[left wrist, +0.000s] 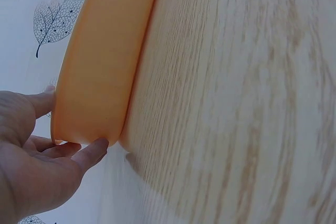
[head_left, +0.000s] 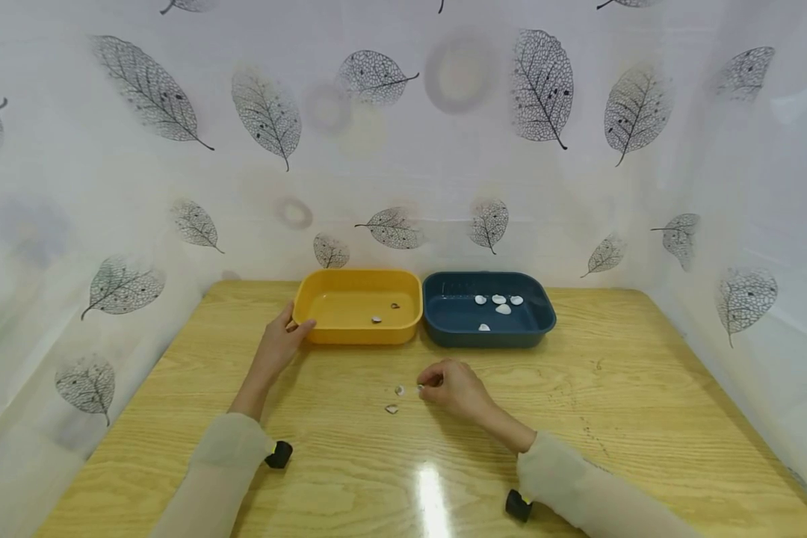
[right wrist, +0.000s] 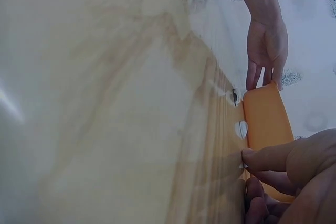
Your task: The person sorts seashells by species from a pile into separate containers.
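Note:
My left hand (head_left: 280, 345) holds the left end of a yellow plastic bin (head_left: 359, 336); in the left wrist view the thumb lies at the rim and the fingers touch the end wall. Inside the bin lie a small pale shell (head_left: 376, 319) and a brown one (head_left: 394, 305). Over the table before the bins, my right hand (head_left: 459, 390) pinches a small shell (head_left: 420, 387) between thumb and fingertips, which mostly hide it. Just left of these fingertips, two loose shells lie on the wood, a whitish one (head_left: 400, 390) and a greyish one (head_left: 391, 409).
A dark blue bin (head_left: 491, 339) stands against the yellow bin's right side, with several white shells (head_left: 503, 308) in it. Behind both bins hangs a leaf-patterned curtain (head_left: 403, 164). Light glares off the wooden table (head_left: 645, 418) near its front.

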`<state>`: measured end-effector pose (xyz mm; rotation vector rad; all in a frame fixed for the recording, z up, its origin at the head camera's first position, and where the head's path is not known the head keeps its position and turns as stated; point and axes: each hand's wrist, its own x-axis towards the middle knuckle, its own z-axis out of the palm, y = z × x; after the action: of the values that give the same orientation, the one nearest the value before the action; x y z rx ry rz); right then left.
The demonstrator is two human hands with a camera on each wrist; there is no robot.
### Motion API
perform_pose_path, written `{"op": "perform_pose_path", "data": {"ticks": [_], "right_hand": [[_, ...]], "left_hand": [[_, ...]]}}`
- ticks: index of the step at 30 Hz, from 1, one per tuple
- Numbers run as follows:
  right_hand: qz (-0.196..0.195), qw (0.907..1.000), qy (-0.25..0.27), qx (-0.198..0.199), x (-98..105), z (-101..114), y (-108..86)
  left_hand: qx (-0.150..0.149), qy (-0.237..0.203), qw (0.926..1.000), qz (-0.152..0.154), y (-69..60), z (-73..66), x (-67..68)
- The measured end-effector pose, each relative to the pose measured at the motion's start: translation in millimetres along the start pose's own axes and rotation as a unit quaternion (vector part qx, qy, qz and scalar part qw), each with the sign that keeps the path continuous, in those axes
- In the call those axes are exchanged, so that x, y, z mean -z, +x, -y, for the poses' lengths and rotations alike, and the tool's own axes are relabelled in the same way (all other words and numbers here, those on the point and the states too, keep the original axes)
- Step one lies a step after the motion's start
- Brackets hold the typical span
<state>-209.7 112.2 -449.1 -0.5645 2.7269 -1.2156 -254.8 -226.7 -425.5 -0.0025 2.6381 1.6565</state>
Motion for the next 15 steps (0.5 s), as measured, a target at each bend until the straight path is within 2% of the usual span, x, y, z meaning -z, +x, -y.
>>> {"op": "perform_pose_path", "data": {"ticks": [15], "right_hand": [[-0.002,0.9999,-0.012,0.010,0.1,1.6,1.3]], "left_hand": [[-0.007,0.006,0.9999,-0.007,2.3,0.6,0.0]]}}
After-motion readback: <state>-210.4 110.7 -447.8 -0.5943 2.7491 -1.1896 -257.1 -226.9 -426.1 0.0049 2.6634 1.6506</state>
